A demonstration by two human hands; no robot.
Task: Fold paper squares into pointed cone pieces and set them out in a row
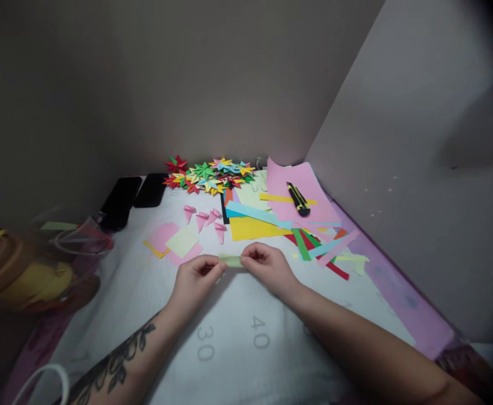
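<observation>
A folded pale green piece of paper (231, 260) is stretched between my two hands, just above the white table cover. My left hand (198, 281) pinches its left end and my right hand (269, 269) pinches its right end. Beyond them lie several small folded pink paper pieces (202, 220). Left of these is a loose group of square sheets, with a pale green square (182, 242) on top of a pink square (162, 236). The fingertips partly hide the ends of the paper.
Folded paper stars (213, 175) are heaped by the back wall. A box cutter (299, 199) rests on pink sheets (280, 174). Coloured strips (318, 247) are scattered at right. Two dark phone-like slabs (150, 190) lie back left, and blurred yellow-brown objects (31, 275) stand at far left.
</observation>
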